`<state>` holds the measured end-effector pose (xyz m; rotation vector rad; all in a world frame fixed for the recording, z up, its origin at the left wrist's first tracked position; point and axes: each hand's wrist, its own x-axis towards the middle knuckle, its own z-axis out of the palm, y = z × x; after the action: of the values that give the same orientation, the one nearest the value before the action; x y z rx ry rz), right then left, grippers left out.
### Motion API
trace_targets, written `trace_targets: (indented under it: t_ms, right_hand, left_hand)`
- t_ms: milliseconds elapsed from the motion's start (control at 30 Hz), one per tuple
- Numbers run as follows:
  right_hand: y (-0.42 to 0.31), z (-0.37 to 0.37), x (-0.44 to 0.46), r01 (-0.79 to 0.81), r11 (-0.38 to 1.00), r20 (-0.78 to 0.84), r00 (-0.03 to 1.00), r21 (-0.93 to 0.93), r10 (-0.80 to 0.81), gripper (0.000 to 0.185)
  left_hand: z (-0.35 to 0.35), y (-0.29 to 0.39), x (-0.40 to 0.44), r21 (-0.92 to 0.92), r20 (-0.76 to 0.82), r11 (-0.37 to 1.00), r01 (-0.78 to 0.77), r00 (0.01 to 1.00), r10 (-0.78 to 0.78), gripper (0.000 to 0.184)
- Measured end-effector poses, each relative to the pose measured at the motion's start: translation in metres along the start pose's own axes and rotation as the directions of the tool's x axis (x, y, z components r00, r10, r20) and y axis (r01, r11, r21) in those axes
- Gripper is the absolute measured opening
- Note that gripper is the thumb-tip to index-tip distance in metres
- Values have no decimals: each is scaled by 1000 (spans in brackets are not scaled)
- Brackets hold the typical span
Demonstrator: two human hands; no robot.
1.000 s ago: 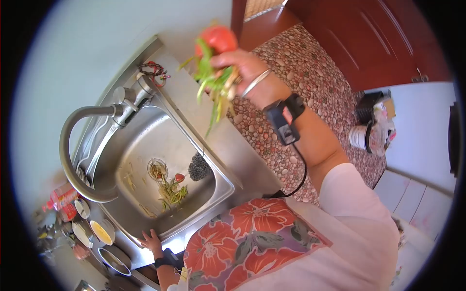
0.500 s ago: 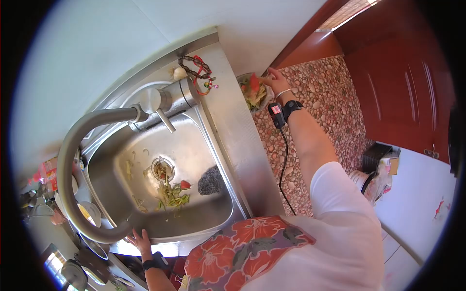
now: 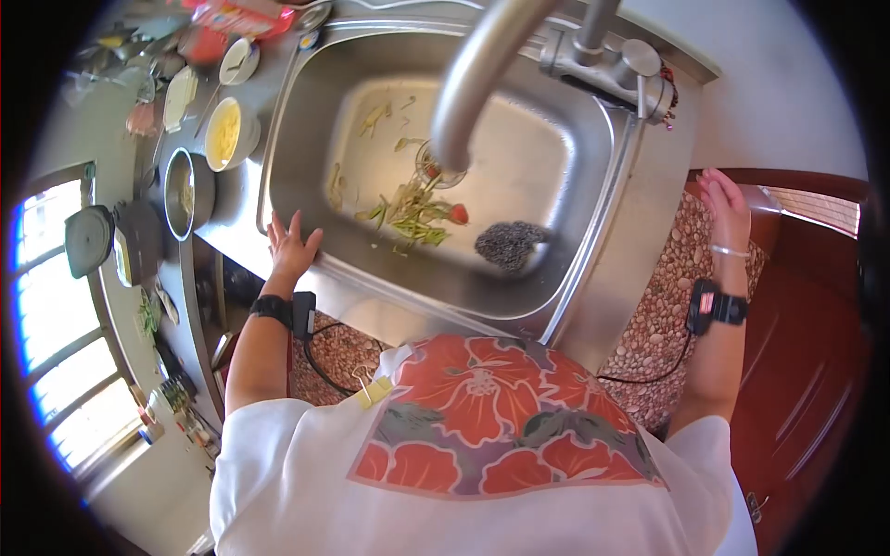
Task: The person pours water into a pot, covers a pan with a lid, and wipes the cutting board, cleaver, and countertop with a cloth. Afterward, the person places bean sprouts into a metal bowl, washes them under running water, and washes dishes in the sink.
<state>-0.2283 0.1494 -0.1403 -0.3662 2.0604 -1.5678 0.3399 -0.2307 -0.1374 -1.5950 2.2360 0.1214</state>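
My left hand (image 3: 293,246) rests with fingers spread on the front left edge of the steel sink (image 3: 371,283), holding nothing. Out past the counter's right side, my right hand (image 3: 727,206) is raised with its fingers extended and nothing visible in it. Green and pale vegetable scraps (image 3: 413,215) lie in the basin near the drain, with a small red piece (image 3: 458,214) beside them. A dark wire scourer (image 3: 510,245) sits in the basin's lower right. The faucet's curved spout (image 3: 464,93) hangs over the drain and partly covers it.
On the counter's left stand a bowl of yellow food (image 3: 225,134), a metal bowl (image 3: 181,195) and a small white bowl (image 3: 239,61). A beaded bracelet (image 3: 668,97) lies by the faucet base. A red door (image 3: 797,371) is at the right.
My right hand has let go of the red item and green scraps, which it brought to a bag beside the counter. The view has turned toward the sink. My left hand remains at the sink edge.
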Motion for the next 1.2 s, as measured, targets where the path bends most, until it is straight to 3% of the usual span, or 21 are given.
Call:
trace_targets:
  t_ms: [67, 133, 167, 200, 233, 300, 367, 500, 600, 700, 900, 967, 1033, 1067, 1133, 1200]
  right_hand:
    - [-16, 18, -36, 94, 976, 27, 995, -198, -91, 38]
    - [-11, 39, -67, 200, 927, 75, 980, -316, -185, 45]
    - [-14, 47, -86, 128, 902, 95, 991, -411, -98, 57]
    - [-9, 53, -101, 186, 843, 125, 982, -505, -142, 59]
    - [-1, 62, -116, 236, 770, 155, 972, -592, -179, 61]
    - [12, 80, -148, 258, 630, 165, 965, -732, -203, 65]
    - [19, 100, -171, 204, 503, 118, 973, -840, -198, 68]
    - [28, 122, -180, 123, 396, 12, 963, -910, -270, 66]
    - [21, 139, -177, 25, 341, -69, 963, -940, -261, 63]
    - [16, 141, -174, -44, 314, -119, 967, -948, -223, 61]
    - [25, 130, -172, -35, 265, -88, 978, -964, -191, 60]
    - [23, 132, -172, -33, 285, -92, 976, -958, -195, 60]
    - [22, 137, -173, -62, 286, -125, 970, -956, -210, 60]
    - [22, 137, -174, -80, 283, -145, 965, -956, -218, 60]
    - [24, 136, -176, -40, 268, -118, 952, -963, -283, 58]
    - [20, 138, -174, -45, 309, -131, 955, -950, -264, 58]
  left_hand:
    - [-8, -8, 3, 110, 47, 987, -121, 992, 117, 71]
    - [-35, -15, 26, 82, 283, 967, -243, 936, 211, 71]
    - [-56, -7, 37, 91, 340, 947, -309, 903, 262, 64]
    - [-68, -1, 50, 56, 336, 914, -402, 869, 362, 54]
    - [-77, 5, 63, 70, 229, 822, -565, 811, 539, 46]
    - [-121, 54, 70, 98, 172, 721, -686, 726, 666, 41]
    - [-131, 92, 93, 77, 79, 633, -770, 638, 766, 41]
    - [-88, 163, 166, 106, 127, 459, -882, 470, 874, 40]
    - [-46, 198, 204, 42, 123, 475, -879, 476, 871, 41]
    - [9, 213, 252, -15, 9, 574, -819, 574, 819, 34]
    - [32, 205, 244, -73, -4, 819, -570, 821, 571, 28]
    - [69, 198, 223, -38, 52, 774, -632, 773, 633, 27]
    - [92, 189, 184, 12, 49, 611, -791, 611, 790, 28]
    - [81, 185, 153, -159, 35, 650, -743, 654, 756, 27]
    - [73, 173, 163, -322, 106, 630, -707, 634, 766, 31]
    - [42, 139, 185, -48, 59, 764, -643, 762, 645, 31]
